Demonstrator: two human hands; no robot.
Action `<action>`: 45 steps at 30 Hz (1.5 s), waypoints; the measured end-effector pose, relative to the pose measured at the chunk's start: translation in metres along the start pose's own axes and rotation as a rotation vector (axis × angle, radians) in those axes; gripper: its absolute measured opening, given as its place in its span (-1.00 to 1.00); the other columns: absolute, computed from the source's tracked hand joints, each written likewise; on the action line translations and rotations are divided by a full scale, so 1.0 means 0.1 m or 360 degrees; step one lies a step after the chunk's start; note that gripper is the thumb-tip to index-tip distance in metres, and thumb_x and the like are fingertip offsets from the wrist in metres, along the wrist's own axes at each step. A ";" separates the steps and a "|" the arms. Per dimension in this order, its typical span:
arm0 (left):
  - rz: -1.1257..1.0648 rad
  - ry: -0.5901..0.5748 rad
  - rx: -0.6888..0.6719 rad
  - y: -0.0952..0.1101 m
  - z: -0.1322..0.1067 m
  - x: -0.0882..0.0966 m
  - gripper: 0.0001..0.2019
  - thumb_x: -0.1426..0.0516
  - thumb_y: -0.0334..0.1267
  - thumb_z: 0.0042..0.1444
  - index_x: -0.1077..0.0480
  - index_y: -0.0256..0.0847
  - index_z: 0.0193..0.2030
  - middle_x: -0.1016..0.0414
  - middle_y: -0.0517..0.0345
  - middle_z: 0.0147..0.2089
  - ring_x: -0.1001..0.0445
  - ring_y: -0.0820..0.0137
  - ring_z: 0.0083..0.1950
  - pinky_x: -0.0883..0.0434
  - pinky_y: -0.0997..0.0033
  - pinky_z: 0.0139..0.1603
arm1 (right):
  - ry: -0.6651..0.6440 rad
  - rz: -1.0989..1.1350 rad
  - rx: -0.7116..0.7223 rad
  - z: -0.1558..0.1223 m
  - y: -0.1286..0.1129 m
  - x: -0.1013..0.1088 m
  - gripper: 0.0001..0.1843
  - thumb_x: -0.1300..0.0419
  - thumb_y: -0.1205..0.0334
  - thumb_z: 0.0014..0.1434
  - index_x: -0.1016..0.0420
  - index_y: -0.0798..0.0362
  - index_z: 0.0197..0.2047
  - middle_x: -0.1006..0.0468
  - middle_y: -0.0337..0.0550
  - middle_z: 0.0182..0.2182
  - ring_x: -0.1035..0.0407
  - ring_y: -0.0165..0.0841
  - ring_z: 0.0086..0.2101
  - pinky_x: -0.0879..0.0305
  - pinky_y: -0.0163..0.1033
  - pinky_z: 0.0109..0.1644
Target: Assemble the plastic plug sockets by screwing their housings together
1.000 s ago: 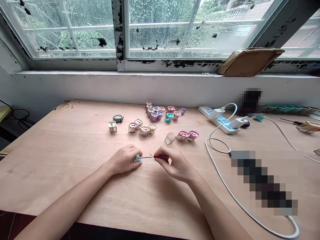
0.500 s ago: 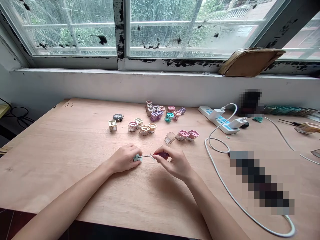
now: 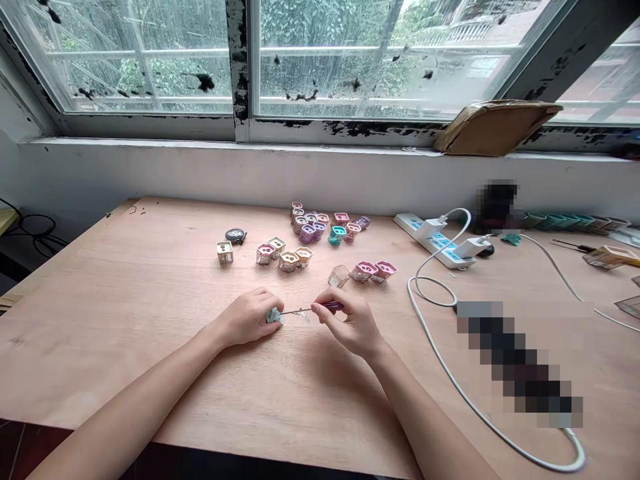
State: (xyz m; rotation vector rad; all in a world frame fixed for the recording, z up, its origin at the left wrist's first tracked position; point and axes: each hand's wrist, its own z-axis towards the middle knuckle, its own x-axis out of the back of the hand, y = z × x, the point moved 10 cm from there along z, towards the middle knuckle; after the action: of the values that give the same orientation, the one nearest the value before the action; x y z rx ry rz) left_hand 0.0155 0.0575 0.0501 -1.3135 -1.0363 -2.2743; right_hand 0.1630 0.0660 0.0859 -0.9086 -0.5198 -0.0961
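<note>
My left hand (image 3: 249, 317) rests on the wooden table (image 3: 125, 320), fingers closed around a small pale teal plug part (image 3: 275, 315) pressed to the surface. My right hand (image 3: 350, 323) pinches the dark red handle of a small screwdriver (image 3: 315, 309). Its thin metal shaft lies nearly level and its tip meets the plug part. A tiny metal piece lies on the table just under the shaft.
Several small coloured plug parts (image 3: 325, 227) lie in groups beyond my hands, with a clear empty shell (image 3: 340, 275) and two pink ones (image 3: 373, 271). A white power strip (image 3: 433, 239) and its looping cable (image 3: 450, 380) lie at right. A cardboard packet (image 3: 495, 125) sits on the windowsill.
My right hand's fingers have shifted along the screwdriver handle, turning it slightly. The left hand and the plug part stay put.
</note>
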 end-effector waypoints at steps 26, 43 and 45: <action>0.0002 -0.0021 0.0002 -0.01 0.00 -0.01 -0.81 -0.27 -0.36 0.15 -0.39 -0.20 -0.12 -0.54 0.10 -0.16 -0.47 0.27 -0.11 -0.39 0.33 -0.13 | 0.0008 0.0024 0.0015 0.01 0.00 0.01 -0.82 -0.18 0.28 0.30 -0.44 0.06 -0.37 -0.45 -0.23 -0.55 -0.26 -0.45 -0.57 -0.18 -0.34 -0.51; 0.0012 -0.0018 -0.0006 0.01 0.00 0.00 -0.80 -0.27 -0.37 0.15 -0.39 -0.19 -0.12 -0.54 0.09 -0.14 -0.48 0.27 -0.10 -0.40 0.34 -0.12 | -0.0091 -0.0220 0.0046 -0.01 -0.06 -0.05 -0.72 -0.15 0.14 0.36 -0.38 0.05 -0.39 -0.38 -0.24 -0.58 -0.16 -0.46 -0.60 -0.09 -0.30 -0.53; 0.0017 -0.0015 -0.0006 0.02 0.00 0.00 -0.81 -0.27 -0.37 0.15 -0.39 -0.19 -0.12 -0.54 0.09 -0.14 -0.48 0.27 -0.10 -0.40 0.34 -0.12 | -0.0046 -0.0320 0.0075 -0.02 -0.09 -0.04 -0.70 -0.17 0.15 0.35 -0.35 0.05 -0.42 -0.35 -0.27 -0.60 -0.13 -0.47 -0.61 -0.06 -0.29 -0.53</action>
State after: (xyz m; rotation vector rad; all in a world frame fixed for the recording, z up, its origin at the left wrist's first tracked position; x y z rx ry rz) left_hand 0.0166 0.0565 0.0511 -1.3295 -1.0267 -2.2654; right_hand 0.1576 0.0586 0.0899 -0.8111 -0.6369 -0.2525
